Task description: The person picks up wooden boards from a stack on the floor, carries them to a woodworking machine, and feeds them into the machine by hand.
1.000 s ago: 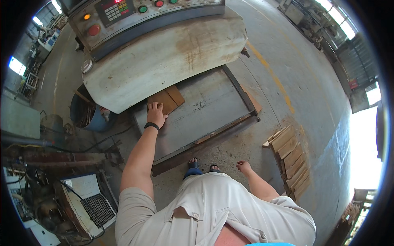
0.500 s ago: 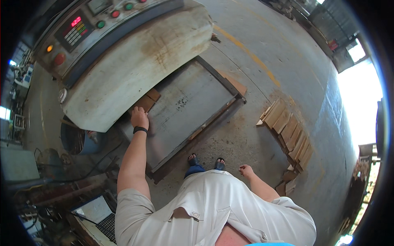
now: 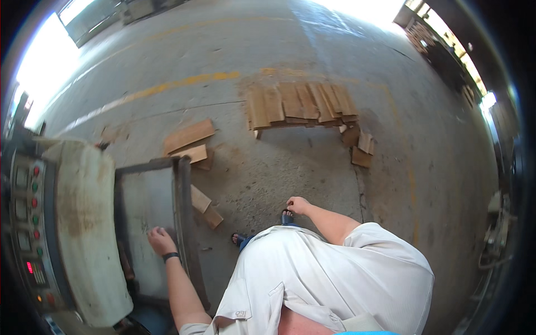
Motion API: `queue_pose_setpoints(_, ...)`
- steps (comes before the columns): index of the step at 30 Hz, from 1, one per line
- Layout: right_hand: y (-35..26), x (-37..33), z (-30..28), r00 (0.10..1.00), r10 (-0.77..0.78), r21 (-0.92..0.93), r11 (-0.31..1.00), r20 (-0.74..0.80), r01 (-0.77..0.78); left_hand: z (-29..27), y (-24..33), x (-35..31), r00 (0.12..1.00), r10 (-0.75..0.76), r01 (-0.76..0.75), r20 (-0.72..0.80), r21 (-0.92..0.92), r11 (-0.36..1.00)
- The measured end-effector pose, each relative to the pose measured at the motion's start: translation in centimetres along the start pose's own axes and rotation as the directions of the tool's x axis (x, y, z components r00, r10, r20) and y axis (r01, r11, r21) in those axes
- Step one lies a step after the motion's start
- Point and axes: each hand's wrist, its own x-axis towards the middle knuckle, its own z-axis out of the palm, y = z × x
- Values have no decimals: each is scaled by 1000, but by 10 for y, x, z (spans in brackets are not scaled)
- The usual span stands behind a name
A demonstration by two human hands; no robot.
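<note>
My left hand (image 3: 162, 240), with a dark band at its wrist, hovers over the grey metal bed (image 3: 148, 195) of a machine. Its fingers are loosely bent and apart, and nothing shows in them. Under the edge of the machine's pale curved cover (image 3: 89, 223), a bit of brown board (image 3: 128, 269) peeks out beside the bed. My right hand (image 3: 298, 205) hangs in front of my body above one sandal, its fingers curled together with nothing visible in them. Ahead of it, a row of wooden boards (image 3: 296, 103) lies side by side on a low support.
Loose boards (image 3: 190, 135) lie on the floor past the bed's far end, and more offcuts (image 3: 206, 206) rest along its right side. Small wood blocks (image 3: 362, 149) sit at the row's right end. A control panel (image 3: 30, 223) with coloured buttons runs along the machine's left.
The view has swung to the right, toward the row of boards. My left hand has come off the board under the cover and back over the bed. My right hand stays low.
</note>
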Motion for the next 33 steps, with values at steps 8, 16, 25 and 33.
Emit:
queue_pose_setpoints(8,204,-66,-76,920,356,31,934,-162,-356,74,265,-113,891,440,-355,117,-427,832)
queue_pose_setpoints(16,322,-105,-112,783,614,203,783,-101,-588,180,292,-164,664,320,-178,675,-273,945)
queue_pose_setpoints(25,270,-12,-189,835,534,314,821,-132,-476,280,266,-166,251,-21,-294,968,97,951)
queue_pose_setpoints(33,271,106,-301,815,541,470,785,-207,-403,352,494,-11,241,220,-186,945,-178,966)
